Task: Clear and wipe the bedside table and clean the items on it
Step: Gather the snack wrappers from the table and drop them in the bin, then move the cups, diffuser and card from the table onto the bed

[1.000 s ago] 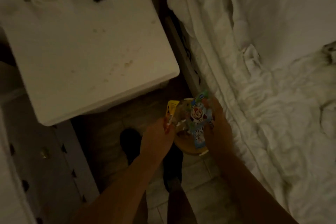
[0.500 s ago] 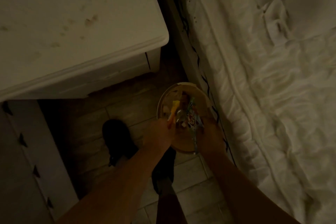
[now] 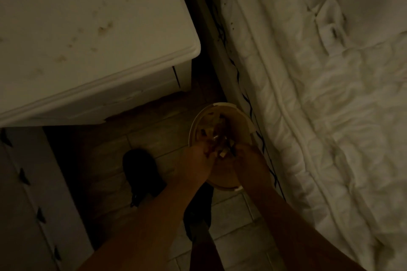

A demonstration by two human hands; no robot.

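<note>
Reaching down side by side, both bare forearms slope from the lower edge toward a round, pale-rimmed bin (image 3: 242, 114) that stands on the tiled floor (image 3: 154, 136), tucked just beside the bed (image 3: 319, 105). The left hand (image 3: 193, 160) and right hand (image 3: 248, 158) meet over the near half of the bin's mouth, knuckles up, fingers turned inward toward each other. The left grip is closed: its fingers curl round the crumpled wrappers (image 3: 222, 153), a small wad with a pale scrap showing between the two hands. The right fingers curl against the same wad, but in the dim light I cannot tell whether that grip actually pinches it. Any print on the wrappers is too dark to read. More glossy, crinkled litter lies inside the bin, whose inner wall looks smooth and tan.

At upper left sits the bedside worktop (image 3: 88, 17), white and painted, with a rounded, moulded edge and brownish blotchy stains (image 3: 102, 28) across its surface. The bed's mattress is quilted and its white sheet rumpled. A dark shoe (image 3: 141, 169) rests on the tiles left of the hands.
</note>
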